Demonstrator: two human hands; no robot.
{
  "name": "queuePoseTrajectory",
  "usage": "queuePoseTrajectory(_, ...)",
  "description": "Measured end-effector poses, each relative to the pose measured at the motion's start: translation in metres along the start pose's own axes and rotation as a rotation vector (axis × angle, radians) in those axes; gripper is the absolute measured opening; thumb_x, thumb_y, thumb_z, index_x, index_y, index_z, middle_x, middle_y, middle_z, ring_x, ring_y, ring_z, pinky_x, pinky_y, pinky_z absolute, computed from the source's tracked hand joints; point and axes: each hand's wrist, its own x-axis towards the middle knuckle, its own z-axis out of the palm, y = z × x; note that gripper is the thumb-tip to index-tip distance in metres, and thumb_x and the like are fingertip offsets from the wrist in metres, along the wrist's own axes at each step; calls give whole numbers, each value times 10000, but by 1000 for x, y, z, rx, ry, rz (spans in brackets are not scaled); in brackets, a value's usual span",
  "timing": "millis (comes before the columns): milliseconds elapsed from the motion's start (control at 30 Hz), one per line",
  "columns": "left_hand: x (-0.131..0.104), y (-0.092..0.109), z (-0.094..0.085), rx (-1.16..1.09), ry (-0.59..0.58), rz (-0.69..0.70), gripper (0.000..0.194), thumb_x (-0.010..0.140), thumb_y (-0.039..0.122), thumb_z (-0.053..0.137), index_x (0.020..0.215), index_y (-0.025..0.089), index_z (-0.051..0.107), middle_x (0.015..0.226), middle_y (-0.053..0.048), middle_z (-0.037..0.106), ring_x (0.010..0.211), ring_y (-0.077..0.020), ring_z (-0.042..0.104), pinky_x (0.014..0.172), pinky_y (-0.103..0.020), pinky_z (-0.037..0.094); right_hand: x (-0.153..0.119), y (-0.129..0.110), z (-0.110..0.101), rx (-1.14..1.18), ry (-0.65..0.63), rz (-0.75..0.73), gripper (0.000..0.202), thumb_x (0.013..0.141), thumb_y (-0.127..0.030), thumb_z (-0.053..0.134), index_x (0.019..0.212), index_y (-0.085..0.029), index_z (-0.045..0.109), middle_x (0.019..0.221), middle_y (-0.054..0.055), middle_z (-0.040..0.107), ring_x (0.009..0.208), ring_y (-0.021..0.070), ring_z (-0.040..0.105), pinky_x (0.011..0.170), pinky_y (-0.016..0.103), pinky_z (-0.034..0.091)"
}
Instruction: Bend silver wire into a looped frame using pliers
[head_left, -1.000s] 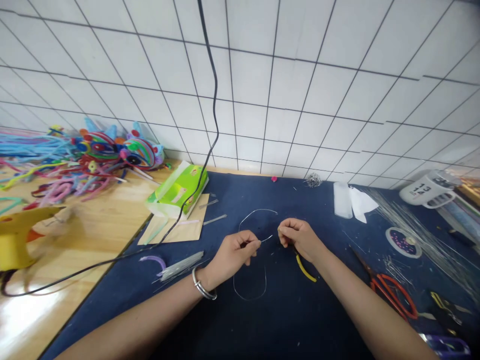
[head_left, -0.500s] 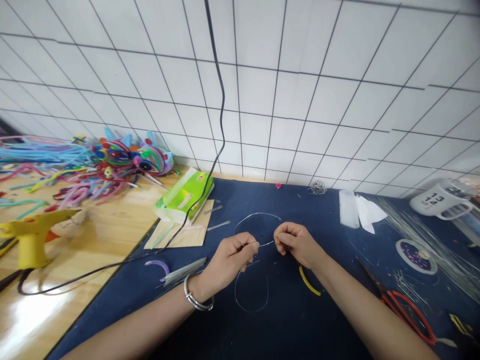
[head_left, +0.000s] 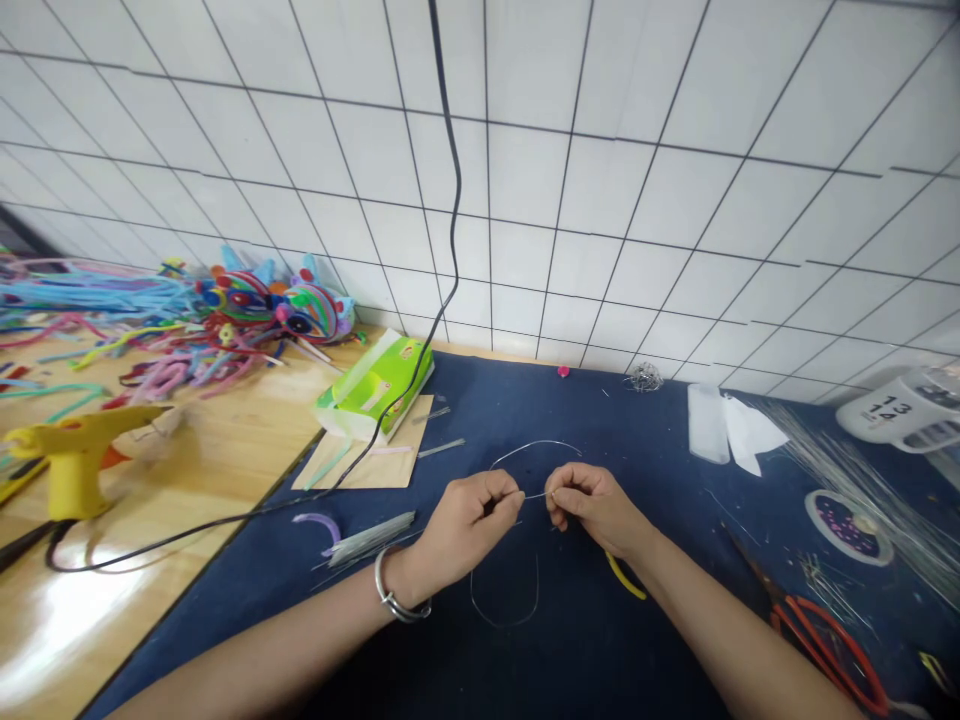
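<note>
A thin silvery wire (head_left: 535,496) stretches across the short gap between my two hands. My left hand (head_left: 480,520), with a silver bangle at the wrist, pinches it between thumb and forefinger. Thumb and fingers of my right hand (head_left: 589,500) are closed on its other side. Behind the hands a curved length of wire (head_left: 536,443) arcs over the dark blue mat; whether it joins the held piece I cannot tell. A U-shaped wire (head_left: 504,625) lies in front of them. Part of a yellow curved handle (head_left: 626,578) shows under my right wrist.
At left are a yellow glue gun (head_left: 79,460), a green tissue pack (head_left: 379,385) and colourful pipe cleaners (head_left: 180,350). A wire bundle (head_left: 373,538) lies beside my left forearm. Red-handled scissors (head_left: 829,640), a bead dish (head_left: 847,528) and a white mug (head_left: 885,410) are at right.
My hands have come slightly closer together, shortening the visible wire between them. The whole view has shifted a little, with most things appearing further right.
</note>
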Motion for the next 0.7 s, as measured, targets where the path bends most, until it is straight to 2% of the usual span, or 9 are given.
queuePoseTrajectory(233,1,-6,1,64,2,21,230,841,231,416,630,151,462,584,35,430,553,-76,399,536,-201,325,1,4,0,20,25,20,117,765,-262,585,776,-146,575,670,5,569,556,85,519,516,222,422)
queuePoseTrajectory(700,-1,-3,2,174,38,90,187,802,163,418,622,157,471,590,24,481,551,-81,438,543,-210,332,-1,3,0,38,39,27,145,743,-278,605,773,-138,580,670,6,575,548,80,520,510,212,418)
